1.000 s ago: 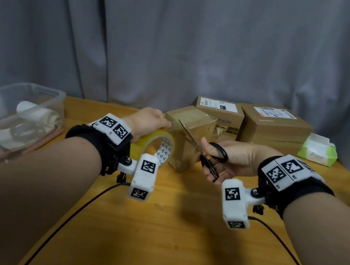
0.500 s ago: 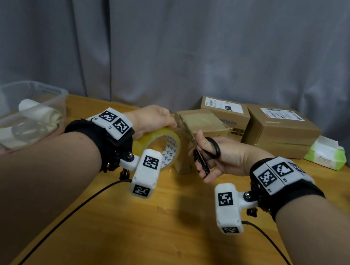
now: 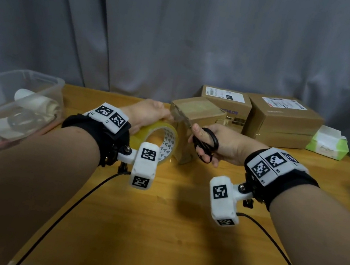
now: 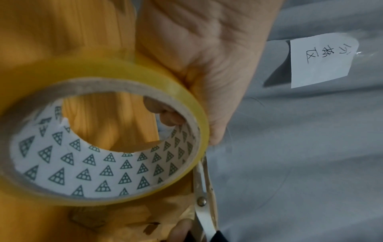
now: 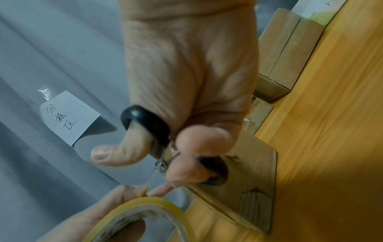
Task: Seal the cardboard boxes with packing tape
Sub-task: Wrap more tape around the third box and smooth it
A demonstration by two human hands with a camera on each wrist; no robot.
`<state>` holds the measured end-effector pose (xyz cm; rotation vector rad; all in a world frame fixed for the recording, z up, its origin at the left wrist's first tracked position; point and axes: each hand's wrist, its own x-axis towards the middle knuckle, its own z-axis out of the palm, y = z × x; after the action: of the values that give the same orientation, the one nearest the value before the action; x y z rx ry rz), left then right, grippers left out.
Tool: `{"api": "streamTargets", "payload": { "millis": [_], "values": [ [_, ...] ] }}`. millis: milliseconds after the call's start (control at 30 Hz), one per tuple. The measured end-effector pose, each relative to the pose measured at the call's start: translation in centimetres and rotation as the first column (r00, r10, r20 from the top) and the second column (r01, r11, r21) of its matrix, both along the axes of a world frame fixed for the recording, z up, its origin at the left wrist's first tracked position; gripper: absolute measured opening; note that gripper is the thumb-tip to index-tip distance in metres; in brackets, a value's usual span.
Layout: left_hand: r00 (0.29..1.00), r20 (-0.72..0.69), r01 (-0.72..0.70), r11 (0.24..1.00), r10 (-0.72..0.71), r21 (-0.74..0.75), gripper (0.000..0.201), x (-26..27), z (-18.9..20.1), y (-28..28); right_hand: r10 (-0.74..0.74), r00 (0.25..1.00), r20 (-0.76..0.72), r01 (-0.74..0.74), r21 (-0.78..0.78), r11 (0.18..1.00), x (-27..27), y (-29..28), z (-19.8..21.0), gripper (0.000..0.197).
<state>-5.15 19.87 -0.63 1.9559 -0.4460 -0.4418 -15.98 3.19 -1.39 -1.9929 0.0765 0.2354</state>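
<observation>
My left hand [image 3: 149,113] grips a yellowish roll of packing tape [image 3: 156,138], thumb through its patterned core [image 4: 107,163]. Just right of the roll stands a small cardboard box [image 3: 196,112], tilted, with a strip of clear tape stretched from roll to box. My right hand [image 3: 216,144] holds black-handled scissors [image 3: 205,142], thumb and fingers through the loops [image 5: 145,121]. The blades [image 4: 204,188] lie closed together, pointing up-left at the stretched tape beside the box's upper left corner. The blade tips are hidden behind the roll in the left wrist view.
Two larger labelled cardboard boxes [image 3: 226,101] [image 3: 284,119] stand behind on the wooden table [image 3: 163,235]. A green tissue pack [image 3: 328,145] lies at the far right, a clear plastic bin [image 3: 10,103] at the left. Grey curtain [image 3: 187,29] hangs behind, with a paper note [image 4: 317,60].
The scissors' blades have closed on the tape strip and both hands have drawn slightly nearer each other; the box looks more tilted and shifted right in the view.
</observation>
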Motion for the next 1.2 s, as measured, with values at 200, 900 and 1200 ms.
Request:
{"api": "streamTargets", "payload": {
  "millis": [200,900,1200],
  "values": [
    [1.000,-0.014,-0.022,0.999,0.022,-0.044,0.023,0.2,-1.0,-0.1,0.001,0.999,0.046,-0.002,0.021,1.000,0.1,-1.1,-0.4,0.046],
    [0.943,0.298,0.097,0.981,-0.145,0.169,0.016,-1.9,-2.7,3.9,-0.189,0.960,0.208,0.279,-0.782,0.557,0.5,1.8,-3.4,0.026],
    [0.780,0.571,0.165,0.964,-0.256,0.208,0.009,-2.6,-2.1,4.1,-0.350,0.881,0.319,0.326,0.129,0.937,1.1,5.5,-1.4,0.016]
  ]
}}
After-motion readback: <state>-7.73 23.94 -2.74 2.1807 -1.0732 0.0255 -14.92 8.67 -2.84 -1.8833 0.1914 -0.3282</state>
